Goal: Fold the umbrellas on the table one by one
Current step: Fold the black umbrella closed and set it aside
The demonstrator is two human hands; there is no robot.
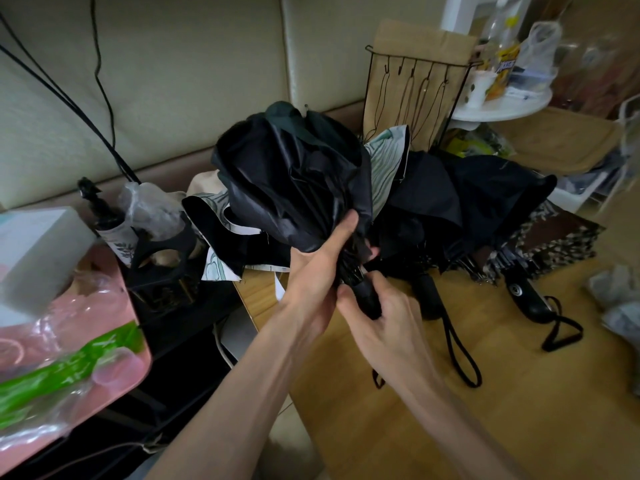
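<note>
A black umbrella with loose, bunched cloth is held upright over the wooden table. My left hand is closed around the gathered cloth and ribs just above the handle. My right hand grips its black handle from below. Behind lie more collapsed umbrellas: a white one with green print, and two black ones whose handles and wrist straps rest on the table.
A pink tray with plastic bags and a white box sits at the left. A wire rack stands at the back, beside a white round stand with bottles. Cables hang along the cream wall.
</note>
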